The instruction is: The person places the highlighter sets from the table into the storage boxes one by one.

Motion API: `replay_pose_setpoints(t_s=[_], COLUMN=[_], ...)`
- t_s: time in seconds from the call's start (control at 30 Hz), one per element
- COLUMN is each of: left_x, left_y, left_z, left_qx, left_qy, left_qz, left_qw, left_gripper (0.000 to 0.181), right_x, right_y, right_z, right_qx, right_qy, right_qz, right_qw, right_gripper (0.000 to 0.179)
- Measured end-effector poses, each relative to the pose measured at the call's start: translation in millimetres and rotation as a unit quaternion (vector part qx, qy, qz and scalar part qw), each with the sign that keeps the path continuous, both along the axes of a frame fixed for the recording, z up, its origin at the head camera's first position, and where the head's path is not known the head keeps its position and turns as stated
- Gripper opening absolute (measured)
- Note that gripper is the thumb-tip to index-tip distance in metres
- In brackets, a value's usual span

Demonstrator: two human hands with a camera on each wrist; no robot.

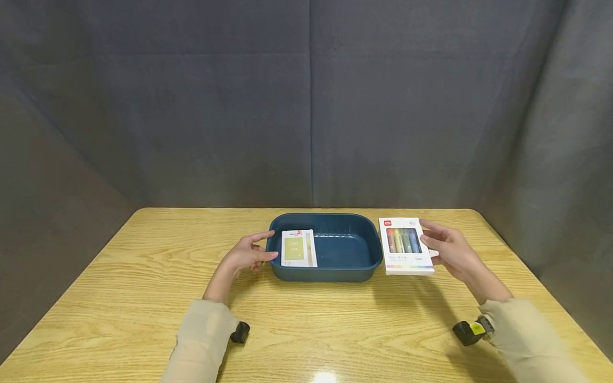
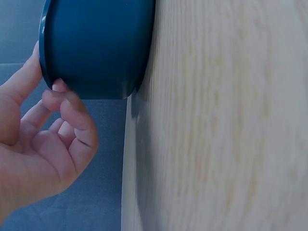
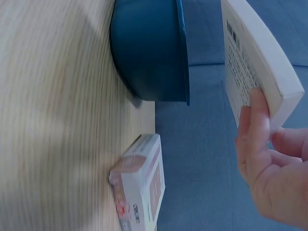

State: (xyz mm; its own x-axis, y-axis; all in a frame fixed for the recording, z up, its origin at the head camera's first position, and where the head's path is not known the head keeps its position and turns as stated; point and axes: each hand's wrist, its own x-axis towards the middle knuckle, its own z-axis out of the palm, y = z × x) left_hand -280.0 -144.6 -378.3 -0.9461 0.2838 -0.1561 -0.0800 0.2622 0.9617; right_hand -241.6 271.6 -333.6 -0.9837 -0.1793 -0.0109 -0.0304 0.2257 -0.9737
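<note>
A dark blue plastic bin (image 1: 323, 274) sits on the table, with a white-and-yellow flat box (image 1: 294, 248) lying in its left end. At the bin's left rim, my left hand (image 1: 249, 251) holds the edge between thumb and fingers. My right hand (image 1: 450, 247) grips a white box of coloured markers (image 1: 407, 261) by its right edge, thumb on the front and fingers against the printed back. The box is raised just right of the bin, its window facing up and showing the coloured markers.
Below my right hand, another white-and-pink box (image 3: 144, 187) lies on the wooden table (image 1: 306, 324), mostly hidden in the head view. A grey curtain (image 1: 306, 106) hangs behind the table.
</note>
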Motion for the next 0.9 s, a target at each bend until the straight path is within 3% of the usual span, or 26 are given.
replay_pose_setpoints(t_s=[0.43, 0.9], left_x=[-1.3, 0.4], left_y=[-2.0, -2.1], left_z=[0.1, -0.1], left_qx=[-0.001, -0.004], left_qy=[0.001, -0.002], left_qz=[-0.006, -0.006], left_qw=[1.0, 1.0], left_gripper=[0.064, 0.063], right_x=[-23.1, -42.6], right_y=[-35, -60], right_z=[-1.5, -11.1], right_qx=[-0.017, 0.0], right_qy=[0.003, 0.018], right_qz=[-0.05, -0.095], right_qw=[0.9986, 0.9954], right_gripper=[0.049, 0.046])
